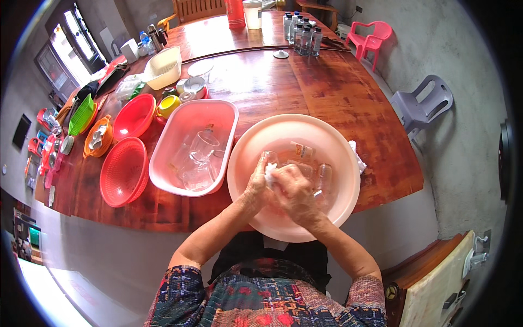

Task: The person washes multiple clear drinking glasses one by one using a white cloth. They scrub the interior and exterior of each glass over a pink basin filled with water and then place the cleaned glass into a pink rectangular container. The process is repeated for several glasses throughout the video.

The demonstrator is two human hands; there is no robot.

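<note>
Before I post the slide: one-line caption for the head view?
Left hand and right hand hold a white cloth and clear glass over a round basin, a rectangular tub alongside.

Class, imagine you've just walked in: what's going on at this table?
A person works with both bare hands over a round basin. The left hand holds a clear glass; the right hand holds what looks like a white cloth against it. More glasses lie inside the basin. To its left, a rectangular pink tub contains other clear vessels, with a red basket beyond.
</note>
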